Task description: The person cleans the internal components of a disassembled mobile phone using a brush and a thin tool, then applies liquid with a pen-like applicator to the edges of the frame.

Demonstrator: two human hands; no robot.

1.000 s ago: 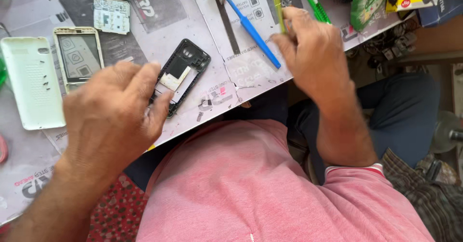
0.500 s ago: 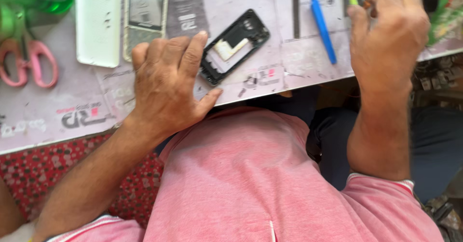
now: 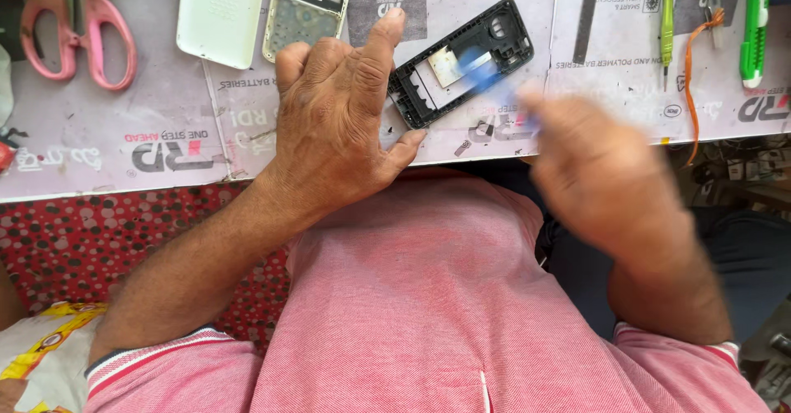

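Your blurred right hand point(image 3: 606, 174) is gripping a blue tool point(image 3: 486, 71) over the black, gutted phone frame point(image 3: 461, 60) lying tilted on the desk point(image 3: 165, 145); your left hand point(image 3: 338, 121) is resting beside it, grip loosely open.

Right hand point(image 3: 606, 182) motion-blurred; finger positions unreadable. It carries a blue tool point(image 3: 486, 79), smeared to a streak over the black phone frame point(image 3: 461, 63); tip shape and any contact with the frame cannot be told. Left hand point(image 3: 342, 121) covers the frame's lower-left corner and part of the bench point(image 3: 165, 125). Top edge cuts off the white back cover point(image 3: 221, 14), the grey keypad frame point(image 3: 306, 9), the pink scissors point(image 3: 70, 30) blades and the green tools point(image 3: 754, 26).
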